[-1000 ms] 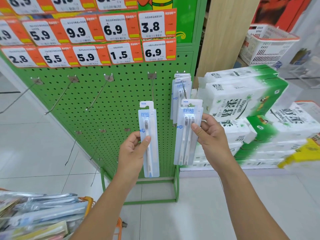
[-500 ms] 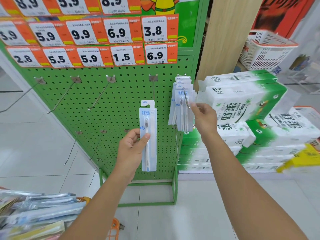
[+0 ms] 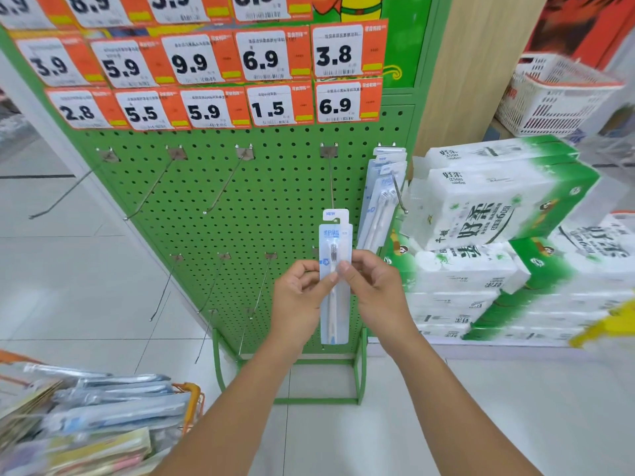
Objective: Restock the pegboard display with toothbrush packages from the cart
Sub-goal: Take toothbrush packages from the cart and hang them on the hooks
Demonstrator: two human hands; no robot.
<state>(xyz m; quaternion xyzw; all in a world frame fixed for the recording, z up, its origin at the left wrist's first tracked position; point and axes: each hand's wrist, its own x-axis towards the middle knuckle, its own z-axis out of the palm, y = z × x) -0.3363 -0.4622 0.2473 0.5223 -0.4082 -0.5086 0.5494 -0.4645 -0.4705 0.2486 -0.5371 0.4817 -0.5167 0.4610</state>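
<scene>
A long, narrow toothbrush package of clear plastic with a pale blue card and a white hang tab marked NEW [image 3: 334,269] is held upright in front of the green perforated metal pegboard [image 3: 268,207], its tab just below the tip of a thin bare metal hook [image 3: 330,180]. The left hand [image 3: 299,297] pinches the left edge of the package with thumb and curled fingers. The right hand [image 3: 376,290] pinches the right edge at the same height, thumb on the front. The two thumbs almost meet on the pack.

To the right, on the last hook of the same row, hangs a small bunch of similar blue-white toothbrush packages [image 3: 379,201]. The other hooks further left carry nothing. Above them are rows of orange-and-white paper price labels [image 3: 213,80].

At the near left, an orange wire cart [image 3: 190,400] holds a heap of flat packages in clear plastic [image 3: 103,413]. At the right, stacked green-and-white packs of tissue paper [image 3: 498,214] stand on the floor, and behind them is a white plastic basket with a red rim [image 3: 553,97].
</scene>
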